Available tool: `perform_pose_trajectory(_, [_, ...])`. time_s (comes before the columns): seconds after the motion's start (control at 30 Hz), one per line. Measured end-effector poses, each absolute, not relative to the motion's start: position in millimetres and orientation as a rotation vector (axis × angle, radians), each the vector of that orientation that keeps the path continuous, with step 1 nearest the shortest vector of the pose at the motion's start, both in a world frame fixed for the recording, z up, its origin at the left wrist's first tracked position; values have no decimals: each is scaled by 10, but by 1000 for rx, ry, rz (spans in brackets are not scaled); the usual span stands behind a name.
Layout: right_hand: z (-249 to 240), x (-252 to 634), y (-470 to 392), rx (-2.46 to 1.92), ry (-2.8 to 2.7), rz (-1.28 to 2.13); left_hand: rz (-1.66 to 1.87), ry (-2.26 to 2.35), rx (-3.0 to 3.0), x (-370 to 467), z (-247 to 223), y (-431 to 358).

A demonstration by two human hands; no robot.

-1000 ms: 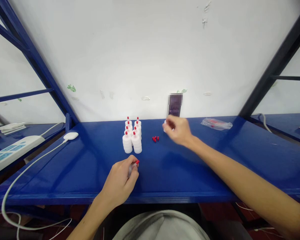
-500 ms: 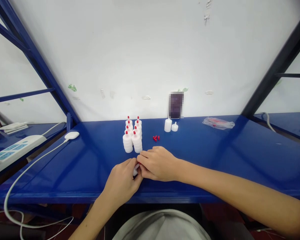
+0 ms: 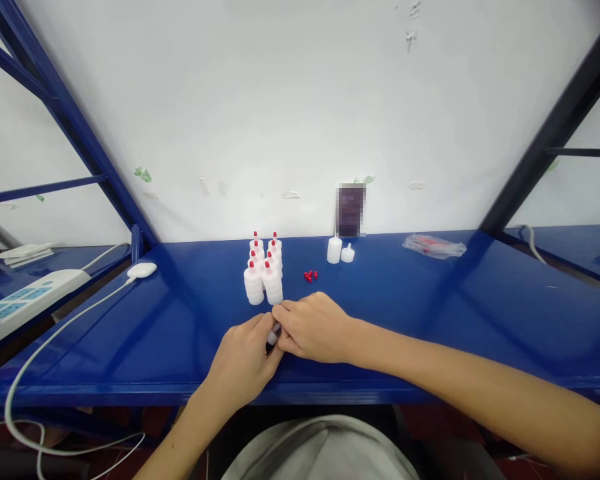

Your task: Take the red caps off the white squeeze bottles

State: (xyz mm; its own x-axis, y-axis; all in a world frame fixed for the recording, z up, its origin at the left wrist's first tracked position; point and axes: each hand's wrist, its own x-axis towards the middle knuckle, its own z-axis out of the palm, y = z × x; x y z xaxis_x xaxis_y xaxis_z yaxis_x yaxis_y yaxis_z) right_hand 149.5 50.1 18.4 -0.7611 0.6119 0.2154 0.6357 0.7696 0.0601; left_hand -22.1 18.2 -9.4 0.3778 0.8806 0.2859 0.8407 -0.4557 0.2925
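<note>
- Tabletop [image 3: 405, 300]: smooth blue surface, glossy enough to carry soft reflections, apparently painted metal.
- White bottles [image 3: 274, 289]: smooth, milky plastic, more matt than shiny.
- Nozzle piece [image 3: 347, 255]: the same white, smooth-looking plastic.
- Loose red caps [image 3: 310, 274]: smooth plastic.
- Bag [image 3: 434, 246]: thin, clear plastic film, crinkled and shiny along its folds.
- Wall [image 3: 290, 100]: white, matt and mostly smooth, with rough, scuffed patches.
- Blue frame [image 3: 79, 137]: painted metal by its look, with a slight sheen.
- Power strip [image 3: 45, 287]: hard, smooth white plastic with light-blue panels.
- Cable [image 3: 9, 407]: smooth white plastic sheath.
- Garment [image 3: 325, 450]: soft, matt grey-white cloth, lightly creased.
</note>
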Motion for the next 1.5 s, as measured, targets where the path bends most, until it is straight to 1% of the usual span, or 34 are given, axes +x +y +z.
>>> perform_pose_trajectory(0.13, [194, 1477, 528, -1061, -2772, -182, 608, 1597, 2506, -217, -81, 177])
perform_pose_trajectory(0.5, [199, 1469, 554, -1049, -2803, -145, 639, 1602, 2555, -238, -86, 146])
perform_pose_trajectory(0.57, [231, 1566, 665, -1204, -2760, -168, 680, 1635, 2606, -262, -108, 133])
perform_pose_trajectory(0.63, [284, 1729, 842, -1473, -2631, -220, 751, 1666, 2631, -283, -127, 121])
perform_pose_trajectory(0.73, [351, 1994, 1117, -1578, -2460, -269, 765, 1653, 2625, -297, -136, 124])
perform_pose_trajectory(0.9, [285, 2163, 1331, -1528, -2428, -230, 678, 1631, 2583, -289, -112, 156])
perform_pose_trajectory(1.17, [161, 2164, 1385, -1486, -2428, -42, 650, 1589, 2567, -280, -76, 155])
perform_pose_trajectory(1.37, [139, 2197, 1397, -1332, -2620, 102, 637, 1579, 2549, -282, -78, 159])
perform_pose_trajectory(1.5, [132, 2218, 1411, -1292, -2651, 132, 650, 1579, 2550, -281, -85, 161])
